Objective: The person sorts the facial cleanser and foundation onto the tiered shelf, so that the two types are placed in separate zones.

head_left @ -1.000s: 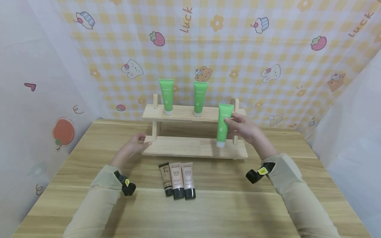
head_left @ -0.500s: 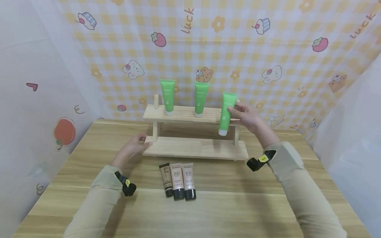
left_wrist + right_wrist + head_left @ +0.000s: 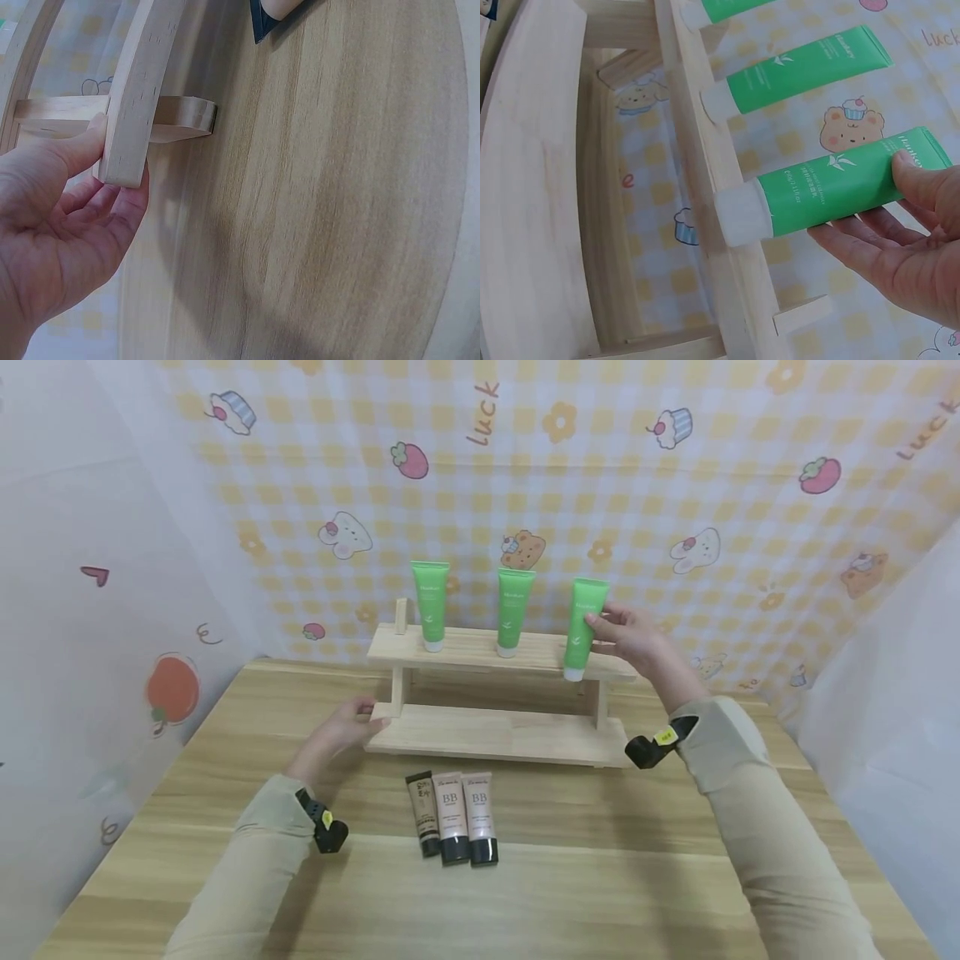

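My right hand (image 3: 633,639) grips a green squeeze tube (image 3: 832,184) with a white cap, cap down and slightly tilted, at the right end of the upper board. Whether the cap touches the board cannot be told. Two more green tubes, a left one (image 3: 431,603) and a middle one (image 3: 514,608), stand on their caps on that board. The two-tier wooden shelf (image 3: 457,732) has its lower board's left end pinched by my left hand (image 3: 67,202), thumb above and fingers beneath. In the head view that hand (image 3: 341,735) is partly behind the board.
On the table in front of the shelf lie two pink BB cream tubes, a middle one (image 3: 452,814) and a right one (image 3: 478,814), with black caps. Beside them on the left is a smaller beige-brown tube (image 3: 423,810). A checked cloth (image 3: 465,518) hangs behind the shelf.
My right hand has raised the green tube from in front of the lower board to the upper board, moving slightly right. My left hand keeps its hold on the shelf.
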### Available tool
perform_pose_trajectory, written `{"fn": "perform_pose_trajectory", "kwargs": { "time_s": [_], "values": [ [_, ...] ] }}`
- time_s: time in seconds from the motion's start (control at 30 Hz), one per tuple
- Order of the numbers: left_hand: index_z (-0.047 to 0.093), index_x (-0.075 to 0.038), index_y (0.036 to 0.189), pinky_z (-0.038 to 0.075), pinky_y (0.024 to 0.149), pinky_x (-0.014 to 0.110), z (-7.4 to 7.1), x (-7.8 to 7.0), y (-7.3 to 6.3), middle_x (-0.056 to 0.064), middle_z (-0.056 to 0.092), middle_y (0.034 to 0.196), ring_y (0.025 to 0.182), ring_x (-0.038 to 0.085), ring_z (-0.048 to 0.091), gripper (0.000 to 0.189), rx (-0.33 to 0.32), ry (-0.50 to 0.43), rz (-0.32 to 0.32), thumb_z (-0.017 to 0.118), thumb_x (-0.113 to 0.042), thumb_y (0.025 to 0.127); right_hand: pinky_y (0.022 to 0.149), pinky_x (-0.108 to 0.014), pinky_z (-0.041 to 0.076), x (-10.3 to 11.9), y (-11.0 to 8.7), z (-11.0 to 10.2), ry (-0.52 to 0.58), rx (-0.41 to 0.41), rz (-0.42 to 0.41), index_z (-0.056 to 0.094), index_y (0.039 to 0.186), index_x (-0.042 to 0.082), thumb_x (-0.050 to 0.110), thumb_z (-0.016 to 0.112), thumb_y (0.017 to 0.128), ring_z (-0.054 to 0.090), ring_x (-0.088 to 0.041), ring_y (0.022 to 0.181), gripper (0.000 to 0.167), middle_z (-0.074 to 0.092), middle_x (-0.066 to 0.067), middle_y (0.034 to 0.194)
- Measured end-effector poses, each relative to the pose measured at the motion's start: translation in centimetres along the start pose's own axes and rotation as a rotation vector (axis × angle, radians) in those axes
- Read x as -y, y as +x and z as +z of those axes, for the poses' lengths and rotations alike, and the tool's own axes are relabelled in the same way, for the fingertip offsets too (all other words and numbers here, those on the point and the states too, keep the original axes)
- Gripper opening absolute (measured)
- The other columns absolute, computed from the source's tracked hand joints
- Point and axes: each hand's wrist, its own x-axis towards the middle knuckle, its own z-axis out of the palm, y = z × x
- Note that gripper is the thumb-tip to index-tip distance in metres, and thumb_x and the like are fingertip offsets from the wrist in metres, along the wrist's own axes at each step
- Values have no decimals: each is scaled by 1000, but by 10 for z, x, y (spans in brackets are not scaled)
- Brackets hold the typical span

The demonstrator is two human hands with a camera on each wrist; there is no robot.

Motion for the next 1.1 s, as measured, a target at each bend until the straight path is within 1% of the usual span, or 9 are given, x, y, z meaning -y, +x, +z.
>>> {"fn": "perform_pose_trajectory", "kwargs": {
  "time_s": [0.07,0.27,0.33,0.4,0.47,0.57,0.67,0.8,1.1],
  "values": [
    [21,6,140,26,109,53,0,0,0,29,27,143,131,45,27,65,-1,10,-1,51,-26,93,106,-44,36,1,3,-2,3,-2,1,28,141,2,24,44,96,54,-12,104,54,47,-10,124],
    [21,5,140,27,109,52,0,0,1,28,27,142,130,44,28,65,-2,-2,-10,52,-26,93,107,-41,35,4,10,-4,40,-23,-7,25,142,0,22,43,96,46,-24,118,54,40,-16,130],
    [21,6,140,26,109,53,-1,0,0,28,27,143,131,45,27,65,2,-3,-8,51,-26,93,107,-41,35,3,13,-5,51,-36,-7,25,142,0,22,43,96,47,-24,118,54,42,-14,128],
    [20,6,140,25,109,54,-1,1,0,29,26,143,131,45,26,65,6,-2,-7,51,-27,93,107,-41,35,2,15,-5,64,-52,-8,26,142,0,21,44,96,49,-20,113,54,44,-11,124],
    [20,6,140,26,109,54,-1,1,0,29,25,143,131,45,26,65,8,-1,-7,51,-27,93,107,-41,35,2,17,-5,81,-69,-9,27,141,0,20,44,96,50,-19,111,53,44,-11,123],
    [21,7,140,26,109,53,-1,0,0,29,26,143,130,45,27,65,5,-4,-9,51,-27,93,108,-42,34,-1,20,-5,97,-79,-26,27,142,1,19,44,96,46,-25,119,52,40,-19,132],
    [21,6,140,27,109,53,-1,0,0,29,26,143,130,45,28,65,1,-7,-11,51,-27,93,107,-41,35,-5,23,-6,69,-88,-54,29,141,2,19,44,96,39,-33,128,51,34,-25,140],
    [20,5,141,25,109,53,-1,-1,-1,29,25,143,131,45,26,66,5,-11,-9,52,-27,93,107,-40,36,-10,26,-8,18,-92,-76,30,141,4,22,43,96,36,-34,131,50,34,-24,142],
    [20,6,141,25,109,54,-2,0,0,29,25,144,131,45,26,66,6,10,-8,51,-27,93,111,-40,31,-12,31,-13,38,-45,-66,21,145,7,23,39,97,30,-33,135,53,27,-24,146]
  ]
}}
